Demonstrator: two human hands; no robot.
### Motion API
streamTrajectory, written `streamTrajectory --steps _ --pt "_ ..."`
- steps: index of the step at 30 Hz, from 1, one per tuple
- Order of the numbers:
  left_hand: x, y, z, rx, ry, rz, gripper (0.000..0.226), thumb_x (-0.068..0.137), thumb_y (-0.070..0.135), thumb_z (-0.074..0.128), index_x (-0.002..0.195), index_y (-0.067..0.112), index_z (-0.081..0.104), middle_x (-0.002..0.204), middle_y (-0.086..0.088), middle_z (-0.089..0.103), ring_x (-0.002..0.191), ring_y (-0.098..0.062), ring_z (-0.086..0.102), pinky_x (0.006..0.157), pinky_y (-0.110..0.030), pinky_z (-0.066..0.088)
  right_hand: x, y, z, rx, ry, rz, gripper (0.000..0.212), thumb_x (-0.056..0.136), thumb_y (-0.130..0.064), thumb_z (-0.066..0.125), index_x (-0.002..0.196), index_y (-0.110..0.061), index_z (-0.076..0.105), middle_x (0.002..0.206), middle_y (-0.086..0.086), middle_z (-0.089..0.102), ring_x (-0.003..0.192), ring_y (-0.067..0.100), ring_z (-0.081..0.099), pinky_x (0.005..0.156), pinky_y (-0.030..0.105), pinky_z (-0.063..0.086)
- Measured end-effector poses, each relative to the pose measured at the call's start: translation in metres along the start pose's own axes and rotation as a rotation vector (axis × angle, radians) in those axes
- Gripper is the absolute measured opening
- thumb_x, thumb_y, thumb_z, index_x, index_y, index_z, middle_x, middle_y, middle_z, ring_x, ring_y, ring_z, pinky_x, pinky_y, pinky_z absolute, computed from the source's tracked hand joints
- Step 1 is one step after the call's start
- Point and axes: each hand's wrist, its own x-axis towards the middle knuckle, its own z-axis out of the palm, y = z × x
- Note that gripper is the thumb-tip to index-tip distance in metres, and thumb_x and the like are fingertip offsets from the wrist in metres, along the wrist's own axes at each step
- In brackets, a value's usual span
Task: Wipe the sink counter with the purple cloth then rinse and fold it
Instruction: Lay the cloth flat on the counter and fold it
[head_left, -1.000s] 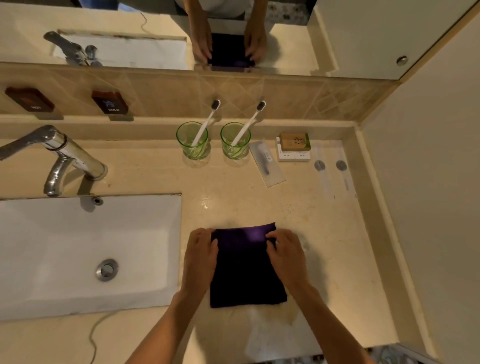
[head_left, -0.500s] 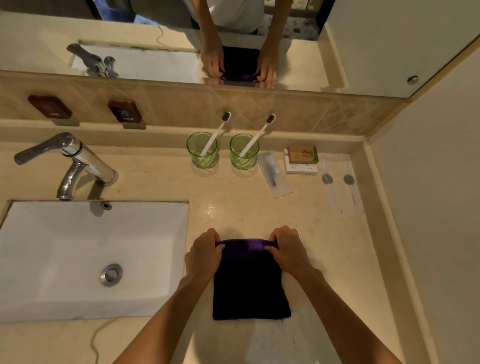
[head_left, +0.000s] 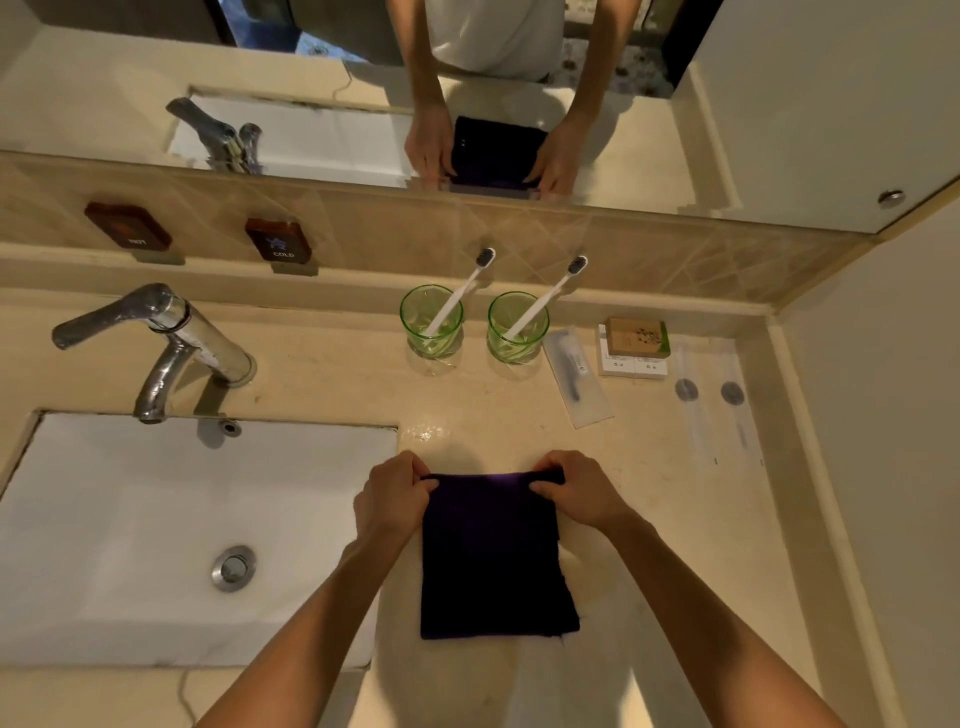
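The purple cloth (head_left: 493, 561) lies folded into a dark rectangle on the beige sink counter (head_left: 649, 509), just right of the white sink basin (head_left: 130, 519). My left hand (head_left: 392, 496) pinches the cloth's far left corner. My right hand (head_left: 579, 491) pinches the far right corner. Both hands hold the far edge slightly raised off the counter, while the near edge rests flat.
A chrome faucet (head_left: 171, 343) stands behind the basin. Two green glasses (head_left: 431, 325) (head_left: 517, 330), each with a toothbrush, stand at the back of the counter. Packaged toiletries (head_left: 576, 376) and a small soap box (head_left: 636, 338) lie at the back right. A mirror (head_left: 311, 104) and side wall (head_left: 883, 415) bound the space.
Both hands went from pressing flat on the cloth's far part to curling around its far corners and gripping the far edge. The camera view shifted slightly.
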Motion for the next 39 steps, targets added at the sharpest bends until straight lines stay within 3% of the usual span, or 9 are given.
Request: streamTrajectory --steps 2,6,13,17,25,29,33,36,39 --pt "0.013 0.003 -0.010 -0.012 0.029 0.008 0.007 0.090 0.026 0.068 0.087 0.023 0.062 0.084 0.010 0.063 0.085 -0.015 0.060 0.074 -0.032 0.039 0.012 -0.012 -0.005 0.009 0.014 -0.013 0.015 0.090 -0.014 0.069 0.105 -0.016 0.067 0.099 -0.004 0.064 0.093 0.013 0.059 0.075 0.016 0.040" --pt "0.045 0.011 -0.028 -0.049 0.083 0.018 0.010 0.088 0.025 0.069 0.083 0.022 0.061 0.080 0.009 0.063 0.083 -0.017 0.059 0.073 -0.034 0.038 0.037 -0.034 -0.012 0.098 0.116 0.055 0.029 0.086 -0.006 0.069 0.096 -0.010 0.043 0.083 0.002 0.053 0.075 0.018 0.052 0.061 0.023 0.038" --pt "0.102 0.032 -0.052 -0.063 0.155 -0.024 0.029 0.089 0.026 0.071 0.096 0.012 0.047 0.087 -0.006 0.065 0.081 -0.029 0.061 0.075 -0.040 0.046 0.078 -0.070 -0.014 0.356 0.434 0.232 0.047 0.080 -0.015 0.085 0.094 -0.007 0.041 0.074 -0.005 0.046 0.065 0.008 0.044 0.056 0.022 0.034" --pt "0.125 0.038 -0.056 -0.080 0.164 -0.041 0.029 0.088 0.027 0.072 0.097 0.011 0.049 0.091 -0.008 0.066 0.084 -0.030 0.062 0.078 -0.043 0.047 0.092 -0.080 -0.008 0.444 0.534 0.298 0.045 0.082 -0.018 0.084 0.097 -0.009 0.043 0.072 -0.009 0.046 0.074 0.018 0.050 0.071 0.031 0.040" --pt "0.128 0.028 -0.038 -0.093 0.266 -0.031 0.027 0.093 0.029 0.068 0.095 0.011 0.049 0.088 -0.008 0.062 0.080 -0.030 0.057 0.069 -0.037 0.040 0.098 -0.083 0.007 0.496 0.633 0.292 0.034 0.089 -0.023 0.076 0.097 -0.011 0.045 0.079 -0.005 0.054 0.083 0.022 0.058 0.084 0.042 0.051" --pt "0.112 0.018 -0.036 -0.035 0.411 0.152 0.011 0.098 0.016 0.054 0.092 0.008 0.060 0.093 -0.010 0.063 0.082 -0.026 0.058 0.067 -0.035 0.045 0.076 -0.082 0.016 0.457 0.671 0.242 0.011 0.098 -0.019 0.062 0.105 -0.012 0.056 0.098 0.002 0.065 0.093 0.020 0.063 0.093 0.039 0.053" --pt "0.079 -0.001 -0.013 0.172 0.415 0.551 0.029 0.101 0.017 0.048 0.117 0.006 0.069 0.129 -0.009 0.067 0.117 -0.025 0.062 0.099 -0.038 0.049 0.045 -0.077 0.062 0.106 0.643 -0.065 0.033 0.102 -0.016 0.046 0.131 -0.013 0.060 0.141 0.002 0.057 0.131 0.019 0.051 0.114 0.035 0.039" --pt "0.070 -0.019 0.015 0.293 0.259 0.655 0.048 0.106 0.028 0.031 0.146 0.011 0.051 0.156 -0.007 0.047 0.147 -0.022 0.039 0.121 -0.043 0.032 0.042 -0.081 0.097 -0.255 0.524 -0.200 0.053 0.106 -0.031 0.024 0.154 -0.015 0.040 0.164 0.001 0.032 0.153 0.018 0.024 0.125 0.047 0.023" --pt "0.070 -0.032 0.024 0.409 0.181 0.607 0.057 0.108 0.035 0.011 0.157 0.015 0.031 0.165 -0.004 0.030 0.155 -0.018 0.022 0.126 -0.044 0.023 0.050 -0.079 0.108 -0.363 0.492 -0.112 0.057 0.108 -0.040 0.012 0.161 -0.021 0.020 0.170 -0.002 0.014 0.157 0.015 0.004 0.126 0.052 0.013"
